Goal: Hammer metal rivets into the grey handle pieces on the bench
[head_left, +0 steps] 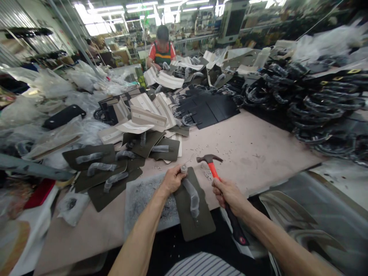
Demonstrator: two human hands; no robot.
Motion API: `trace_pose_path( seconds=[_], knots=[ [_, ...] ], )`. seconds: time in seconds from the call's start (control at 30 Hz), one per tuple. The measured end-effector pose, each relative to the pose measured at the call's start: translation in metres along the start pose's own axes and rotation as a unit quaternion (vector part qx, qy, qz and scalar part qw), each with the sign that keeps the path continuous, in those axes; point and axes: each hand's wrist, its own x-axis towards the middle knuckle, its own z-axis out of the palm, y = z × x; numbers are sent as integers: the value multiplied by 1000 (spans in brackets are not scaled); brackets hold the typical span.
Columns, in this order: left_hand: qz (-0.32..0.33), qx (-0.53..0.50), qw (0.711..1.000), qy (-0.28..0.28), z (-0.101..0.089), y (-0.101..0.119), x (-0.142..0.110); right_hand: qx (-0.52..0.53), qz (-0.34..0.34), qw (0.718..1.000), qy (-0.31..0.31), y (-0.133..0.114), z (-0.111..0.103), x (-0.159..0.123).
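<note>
My right hand [227,195] is wrapped around a claw hammer [212,168] with an orange neck and dark grip, its head raised to the right of my left hand. My left hand [173,179] pinches a small round metal piece [183,169] at the top end of a dark olive panel [205,220]. A handle wrapped in clear plastic [193,197] is on that panel. Under the panel's left side lies a scuffed grey slab [138,207] on the table. Whether the metal piece touches the panel cannot be made out.
Similar olive panels with wrapped handles [99,193] lie to the left. Beige-backed pieces [149,115] and black panels [212,107] are heaped beyond. Stacked black wrapped handles [310,107] fill the right. Small metal bits [207,175] lie scattered. Another person [162,51] sits across the table.
</note>
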Motion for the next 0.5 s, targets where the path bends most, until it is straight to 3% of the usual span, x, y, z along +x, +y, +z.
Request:
trace_pose_path(
  seconds=[0.07, 0.1, 0.17, 0.23, 0.3, 0.33, 0.4, 0.5],
  knots=[
    [-2, -19, 999, 44, 7, -6, -8, -84, -127, 987, 44, -14, 4, -13],
    [-2, -25, 998, 61, 10, -8, -12, -152, -202, 965, 71, -21, 5, -19],
    [1, -21, 996, 83, 14, -11, -17, -309, -310, 892, 108, -33, 7, -28],
    [2, -8, 996, 90, 15, -12, -18, -449, -332, 823, 101, -44, 7, -32],
    [-2, 2, 996, 87, 14, -12, -18, -537, -304, 784, 67, -56, 5, -35],
    [-4, 5, 997, 83, 14, -11, -17, -554, -295, 777, 56, -64, 3, -37],
    [-1, 4, 997, 75, 13, -9, -16, -528, -309, 788, 73, -84, 0, -43],
    [6, -3, 998, 69, 12, -6, -15, -338, -371, 846, 179, -108, -1, -52]
  ],
)
